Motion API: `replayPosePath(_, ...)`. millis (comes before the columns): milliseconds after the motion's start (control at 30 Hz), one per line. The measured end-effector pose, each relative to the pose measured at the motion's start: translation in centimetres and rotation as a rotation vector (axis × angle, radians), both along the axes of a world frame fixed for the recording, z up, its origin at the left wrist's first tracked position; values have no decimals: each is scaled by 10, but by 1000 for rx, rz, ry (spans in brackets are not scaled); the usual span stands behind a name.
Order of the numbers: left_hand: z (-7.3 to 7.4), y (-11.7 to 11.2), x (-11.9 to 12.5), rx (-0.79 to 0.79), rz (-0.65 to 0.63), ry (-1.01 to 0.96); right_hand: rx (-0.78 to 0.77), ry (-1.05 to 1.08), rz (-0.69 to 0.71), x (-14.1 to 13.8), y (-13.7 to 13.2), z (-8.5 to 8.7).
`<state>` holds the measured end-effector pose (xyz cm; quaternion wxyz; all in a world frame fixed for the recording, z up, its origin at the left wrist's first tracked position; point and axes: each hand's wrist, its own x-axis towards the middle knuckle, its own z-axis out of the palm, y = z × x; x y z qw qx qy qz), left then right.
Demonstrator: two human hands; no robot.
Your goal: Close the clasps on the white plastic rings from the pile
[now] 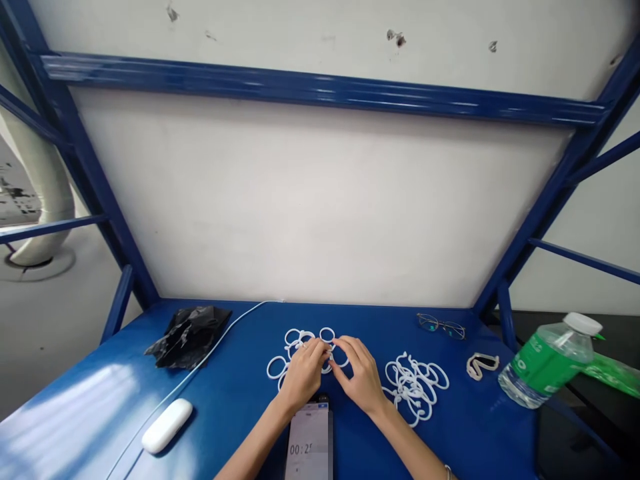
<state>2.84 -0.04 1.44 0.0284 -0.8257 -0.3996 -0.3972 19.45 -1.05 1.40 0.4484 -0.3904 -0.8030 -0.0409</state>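
Note:
My left hand [304, 372] is over the front of a cluster of thin white rings [268, 368], its thumb and index finger pinched together. Facing it, my right hand [364, 381] has its fingertips closed on the edge of a white ring [345, 364] in the same cluster. Both hands' fingertips almost meet, and they partly hide the rings between them. Small knobs or eyelets show on some rings. To the right of my right hand lies a loose, tangled pile of similar white rings [411, 385]. Just below my hands is a phone [307, 440] displaying a running timer.
On the blue table [240, 400] are a black plastic bag [193, 337], a white cable [213, 351] and a white case [167, 425] to the left. Glasses [441, 325], a pale hair tie [481, 365] and a green-labelled bottle [550, 363] are on the right. Blue frame bars [320, 90] surround a white wall.

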Motion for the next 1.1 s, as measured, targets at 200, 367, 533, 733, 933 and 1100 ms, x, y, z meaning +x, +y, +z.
replayPosePath(200, -1, -1, 1, 121, -15, 23, -17, 0, 2, 0, -4, 2)
replayPosePath(367, -2, -2, 2, 164, 1, 22, 8, 4, 19, -1, -6, 5)
replayPosePath(533, 0, -3, 2, 172, -21, -35, -8, 32, 41, -2, -9, 7)
replayPosePath(733, 5, -3, 2, 185, -31, -28, -42, 106, 98, -1, -9, 10)
replayPosePath(933, 8, -4, 3, 172, -45, -78, -60, 148, 123, -2, -7, 5)
replayPosePath(1100, 8, -6, 4, 0, -130, -239, -64, 215, 136, -4, -8, 6)
